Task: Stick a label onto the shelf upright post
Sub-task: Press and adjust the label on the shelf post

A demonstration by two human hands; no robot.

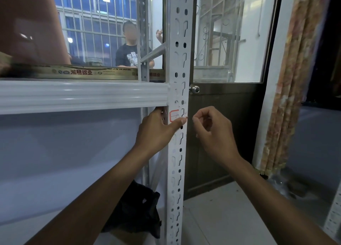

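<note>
Left hand (156,132) gripped the shelf upright post (178,171), thumb pressed at the label (174,115). Right hand (212,130) was curled just beside the label; its contents could not be told

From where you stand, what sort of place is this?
Likely a room in a flat, perhaps used for storage. A white slotted shelf post stands beside a door with a knob, a curtain hangs at right, and barred windows show outside.
</note>
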